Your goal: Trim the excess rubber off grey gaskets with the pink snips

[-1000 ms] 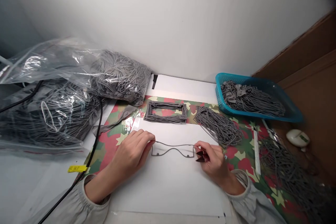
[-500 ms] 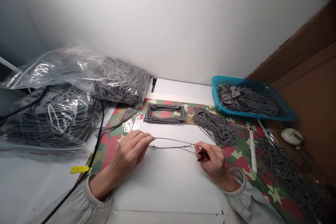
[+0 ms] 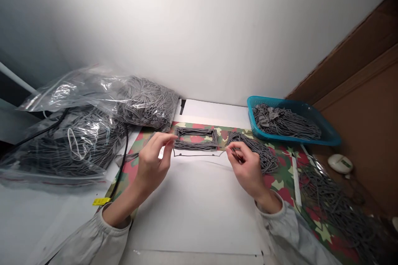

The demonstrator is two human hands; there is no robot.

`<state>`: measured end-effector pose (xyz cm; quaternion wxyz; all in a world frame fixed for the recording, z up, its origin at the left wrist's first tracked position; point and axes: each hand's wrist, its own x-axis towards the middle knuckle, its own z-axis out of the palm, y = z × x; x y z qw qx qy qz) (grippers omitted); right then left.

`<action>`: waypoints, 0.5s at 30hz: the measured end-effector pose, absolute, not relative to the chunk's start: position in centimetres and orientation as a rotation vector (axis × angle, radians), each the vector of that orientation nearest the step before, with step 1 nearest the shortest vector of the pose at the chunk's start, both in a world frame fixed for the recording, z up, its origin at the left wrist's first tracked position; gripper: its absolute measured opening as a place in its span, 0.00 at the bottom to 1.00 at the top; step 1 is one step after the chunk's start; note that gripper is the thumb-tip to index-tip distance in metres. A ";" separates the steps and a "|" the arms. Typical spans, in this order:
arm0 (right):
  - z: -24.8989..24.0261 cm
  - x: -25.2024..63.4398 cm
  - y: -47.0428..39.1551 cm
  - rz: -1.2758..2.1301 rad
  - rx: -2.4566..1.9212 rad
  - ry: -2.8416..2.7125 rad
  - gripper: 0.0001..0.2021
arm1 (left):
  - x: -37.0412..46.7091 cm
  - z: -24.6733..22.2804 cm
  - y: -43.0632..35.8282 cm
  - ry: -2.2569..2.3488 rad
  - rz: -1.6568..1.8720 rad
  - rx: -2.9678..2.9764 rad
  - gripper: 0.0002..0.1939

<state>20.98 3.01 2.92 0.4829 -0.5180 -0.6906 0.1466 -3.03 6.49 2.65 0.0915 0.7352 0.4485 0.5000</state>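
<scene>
A thin grey cord loop (image 3: pixel 199 155) with small dark knots is stretched between my two hands. My left hand (image 3: pixel 155 158) pinches its left end between thumb and fingertips. At the right end, my right hand (image 3: pixel 246 166) pinches it, with a dark pointed tool (image 3: pixel 239 158) tucked against the palm; its kind cannot be made out. Just behind the loop lies a rectangular stack of grey cord loops (image 3: pixel 195 146) on the camouflage mat (image 3: pixel 224 126). A loose pile of similar grey cords (image 3: pixel 264 157) lies behind my right hand.
Clear plastic bags full of grey cords (image 3: pixel 149 103) stand at the left, beside a black cable (image 3: pixel 127 145) with a yellow tag (image 3: pixel 101 201). At the back right is a blue basket (image 3: pixel 298 140) of cord bundles. A white mouse (image 3: pixel 340 163) and tangled cords (image 3: pixel 332 198) lie right.
Both hands have moved away from me, carrying the cord loop up to the front edge of the rectangular stack. The view has shifted slightly.
</scene>
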 end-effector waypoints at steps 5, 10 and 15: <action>4.4 19.5 6.6 0.485 -1.287 -1.575 0.07 | -2.3 2.8 9.1 1.410 1.362 1.839 0.09; 4.2 18.6 8.7 0.572 -1.329 -1.468 0.09 | -2.3 2.1 10.8 1.490 1.269 1.681 0.13; 2.7 18.3 10.3 0.754 -1.399 -1.396 0.13 | -2.0 1.7 11.5 1.618 1.164 1.680 0.13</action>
